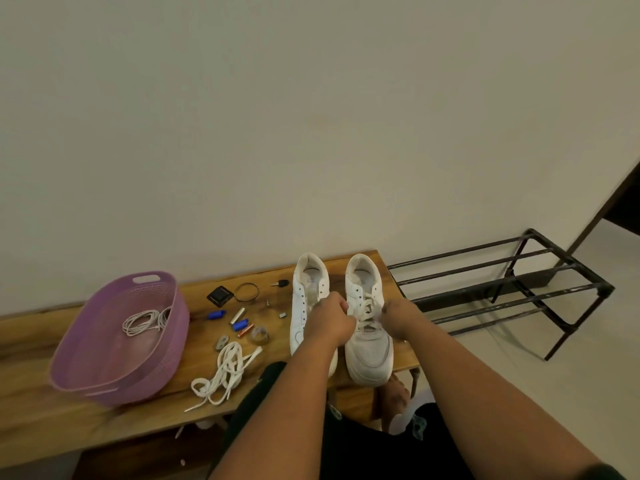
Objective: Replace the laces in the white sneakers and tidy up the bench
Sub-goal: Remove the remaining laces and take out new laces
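Two white sneakers stand side by side on the wooden bench [114,424], toes toward me. The left sneaker [304,303] has empty eyelets. The right sneaker [367,348] carries a white lace [367,311] across its eyelets. My left hand [330,322] sits fisted at the left side of that lace, fingers curled round an end of it. My right hand [398,318] is curled at the lace's right side, gripping the other end. A loose flat white lace [225,372] lies in a heap left of the shoes.
A purple plastic basket [86,348] on the bench holds a coiled thin white cord [145,322]. Small clutter lies between the basket and the shoes: blue caps [239,325], batteries, a black square piece [219,295], a bracelet [247,292], a tape roll [259,335]. A black metal shoe rack [502,289] stands to the right.
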